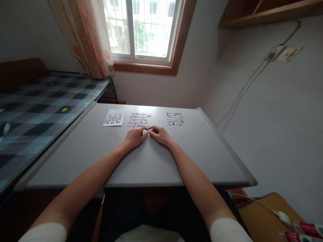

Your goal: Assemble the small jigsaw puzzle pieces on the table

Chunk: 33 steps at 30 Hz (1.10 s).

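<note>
My left hand (136, 136) and my right hand (159, 134) meet at the middle of the grey table (156, 164). Both have thumb and fingers pinched together around a small pale puzzle piece (148, 132), which is mostly hidden by the fingertips. Just beyond my left hand lie rows of loose puzzle pieces (138, 120). Farther right, a second group of puzzle pieces (175, 118) is laid out in close rows. A colourful printed picture sheet (113, 118) lies flat to the left of the rows.
A bed with a checked cover (50, 101) runs along the table's left side. Behind the table are a curtain (88, 40) and a window (151, 30). On the right wall, a cable (242, 90) hangs from a socket (286, 53). A brown surface (267, 218) holds a white charger (284, 217).
</note>
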{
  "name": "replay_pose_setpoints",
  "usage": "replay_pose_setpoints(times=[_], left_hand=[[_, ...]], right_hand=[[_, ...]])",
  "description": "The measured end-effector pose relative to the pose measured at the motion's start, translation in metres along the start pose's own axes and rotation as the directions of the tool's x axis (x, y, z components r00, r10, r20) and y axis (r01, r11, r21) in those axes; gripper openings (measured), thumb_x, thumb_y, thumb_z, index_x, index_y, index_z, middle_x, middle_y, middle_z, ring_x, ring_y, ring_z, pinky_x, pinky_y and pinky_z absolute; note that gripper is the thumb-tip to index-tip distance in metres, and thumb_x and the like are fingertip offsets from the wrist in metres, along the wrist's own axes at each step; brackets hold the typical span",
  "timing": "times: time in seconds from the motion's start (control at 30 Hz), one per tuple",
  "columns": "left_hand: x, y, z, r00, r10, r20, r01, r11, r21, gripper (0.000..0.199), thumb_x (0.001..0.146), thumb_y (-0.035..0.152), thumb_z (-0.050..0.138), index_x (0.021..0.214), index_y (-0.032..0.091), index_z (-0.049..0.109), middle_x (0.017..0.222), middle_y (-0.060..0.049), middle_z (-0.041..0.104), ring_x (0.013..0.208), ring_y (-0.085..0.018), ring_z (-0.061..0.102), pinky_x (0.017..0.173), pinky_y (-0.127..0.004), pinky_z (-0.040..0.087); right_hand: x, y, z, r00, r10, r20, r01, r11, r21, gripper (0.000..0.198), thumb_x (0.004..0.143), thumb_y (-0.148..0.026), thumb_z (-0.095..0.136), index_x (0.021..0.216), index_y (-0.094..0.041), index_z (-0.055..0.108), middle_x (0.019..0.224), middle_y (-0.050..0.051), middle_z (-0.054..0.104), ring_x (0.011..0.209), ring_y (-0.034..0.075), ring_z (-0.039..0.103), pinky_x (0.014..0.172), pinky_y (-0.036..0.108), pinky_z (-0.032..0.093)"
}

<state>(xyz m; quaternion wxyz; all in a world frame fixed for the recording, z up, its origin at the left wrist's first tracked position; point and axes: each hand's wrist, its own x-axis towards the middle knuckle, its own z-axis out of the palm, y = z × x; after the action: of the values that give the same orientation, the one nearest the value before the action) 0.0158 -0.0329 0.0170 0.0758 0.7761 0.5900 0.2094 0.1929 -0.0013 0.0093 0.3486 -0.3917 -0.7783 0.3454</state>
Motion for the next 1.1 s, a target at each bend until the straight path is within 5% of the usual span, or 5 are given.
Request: replay_pose_setpoints(times=[1.1], left_hand=[[-0.0006, 0.001, -0.0006, 1.0, -0.005, -0.007, 0.005, 1.0, 0.008, 0.032, 0.087, 0.042, 0.046, 0.11, 0.027, 0.063, 0.069, 0.0, 0.066, 0.063, -0.015, 0.058, 0.059, -0.023, 0.037]], right_hand=[[-0.0001, -0.0021, 0.0009, 1.0, 0.011, -0.001, -0.011, 0.999, 0.034, 0.026, 0.08, -0.027, 0.056, 0.101, -0.015, 0.064, 0.068, -0.001, 0.062, 0.058, 0.009, 0.052, 0.059, 0.021, 0.04]])
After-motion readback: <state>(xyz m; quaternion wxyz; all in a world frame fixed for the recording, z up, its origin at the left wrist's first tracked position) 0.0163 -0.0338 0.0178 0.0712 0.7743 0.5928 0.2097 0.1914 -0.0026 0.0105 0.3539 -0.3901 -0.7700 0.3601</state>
